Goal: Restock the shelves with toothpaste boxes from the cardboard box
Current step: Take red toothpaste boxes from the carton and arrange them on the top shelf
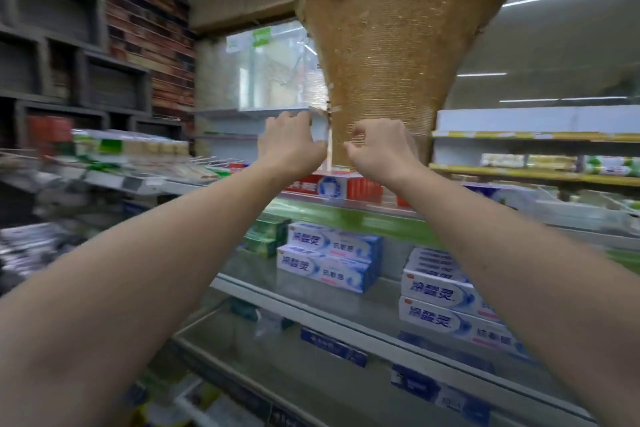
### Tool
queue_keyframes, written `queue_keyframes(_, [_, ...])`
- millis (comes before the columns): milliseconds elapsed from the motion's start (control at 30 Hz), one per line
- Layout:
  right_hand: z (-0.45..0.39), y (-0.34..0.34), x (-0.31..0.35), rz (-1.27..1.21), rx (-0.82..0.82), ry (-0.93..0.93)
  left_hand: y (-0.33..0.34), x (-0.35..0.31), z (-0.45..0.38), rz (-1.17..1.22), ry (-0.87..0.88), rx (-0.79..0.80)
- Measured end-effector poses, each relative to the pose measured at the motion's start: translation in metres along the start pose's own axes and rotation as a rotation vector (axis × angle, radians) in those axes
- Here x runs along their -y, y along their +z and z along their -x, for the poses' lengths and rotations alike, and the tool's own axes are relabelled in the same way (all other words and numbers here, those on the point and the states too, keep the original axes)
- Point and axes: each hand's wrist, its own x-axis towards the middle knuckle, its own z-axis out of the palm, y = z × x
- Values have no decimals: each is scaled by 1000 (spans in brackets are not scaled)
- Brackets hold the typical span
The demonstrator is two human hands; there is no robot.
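Your forearms fill the lower view, both reaching up to the cardboard box [398, 55], which sits on or is held at the top shelf level, its brown corrugated underside looming wide toward the camera. Your left hand [291, 146] has its fingers curled around a torn edge or flap at the box's lower left corner; your right hand [377, 149] pinches the lower edge just beside it, thumb and forefinger together. Whether the box rests on the shelf or hangs from your hands alone, you cannot tell.

Judging by its look, the box is stiff but ragged, with frayed edges and loose scraps, so a flap may tear if it carries the load. Take it under the base or by both side walls instead of the torn lip. If it is full of toothpaste, expect it to be moderately heavy and to tip toward you.

Just below your hands, red toothpaste boxes [332, 185] line the upper shelf [346, 204]. On the next shelf down, blue-and-white boxes [329, 258] are stacked beside green boxes [266, 236], with another blue-and-white stack [446, 302] to the right and bare space between. Those red boxes sit directly under the carton and could be knocked as it comes down. Wire racks [138, 166] of goods stand to the left.
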Motion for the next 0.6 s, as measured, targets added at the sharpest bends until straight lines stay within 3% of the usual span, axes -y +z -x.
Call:
queue_keyframes(267, [0, 54, 97, -219, 35, -167, -32, 91, 33, -197, -168, -31])
queue_keyframes(600, [46, 158, 215, -365, 240, -267, -66, 233, 94, -363, -396, 51])
